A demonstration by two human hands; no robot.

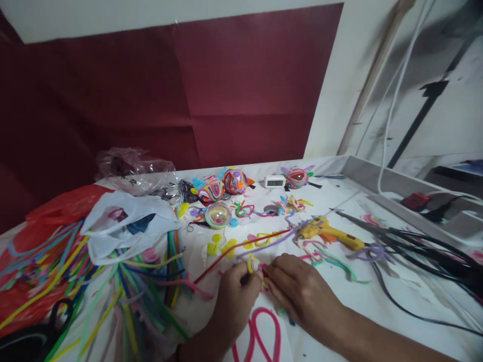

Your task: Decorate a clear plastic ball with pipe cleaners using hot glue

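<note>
My left hand (pixel 237 290) is closed, its thumb and forefinger pinching a small yellow and pink pipe-cleaner piece (pixel 252 263). Close beside it, my right hand (pixel 304 289) has its fingers together and bent over the other side of the same piece. My fingers cover most of it. Below the hands lies a looped hot-pink pipe cleaner (pixel 277 332) on white paper. Just beyond them, a red pipe cleaner (pixel 226 250) and a purple one (pixel 266 244) stretch across the table. A yellow glue gun (pixel 332 234) rests to the right of my right hand.
Bundled pipe cleaners (pixel 128 296) and a white plastic bag (pixel 132 221) crowd the left. Behind stand a shiny clear ball (pixel 219 215), colourful wrapped balls (pixel 236 181) and a small digital clock (pixel 274 182). Black cables (pixel 422 246) and a grey tray (pixel 366 173) are at right.
</note>
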